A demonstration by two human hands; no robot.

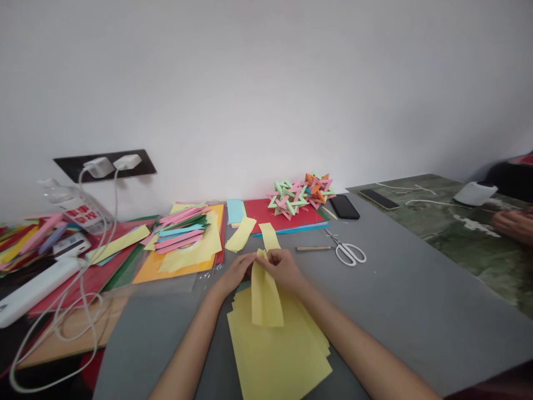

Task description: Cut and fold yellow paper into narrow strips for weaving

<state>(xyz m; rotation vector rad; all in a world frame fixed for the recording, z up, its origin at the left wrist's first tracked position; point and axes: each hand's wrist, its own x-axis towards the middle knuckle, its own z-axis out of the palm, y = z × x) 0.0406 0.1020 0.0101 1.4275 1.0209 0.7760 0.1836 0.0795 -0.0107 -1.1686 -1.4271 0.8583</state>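
Strip (266, 303) extends on the near side of left hand (238, 271) and right hand (285, 268), its far end pinched by both, each nearly closed. Judgement: aligned edges and light, even pressure should prevent wrinkling.

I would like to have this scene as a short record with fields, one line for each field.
Left hand: at the far end of a yellow strip; grip partly hidden
Right hand: pinching that same end
Beneath strip: stack of yellow sheets
Right of hands: brown stick, white-handled scissors
Beyond hands: folded paper models, black phone
Far right: another person's hand
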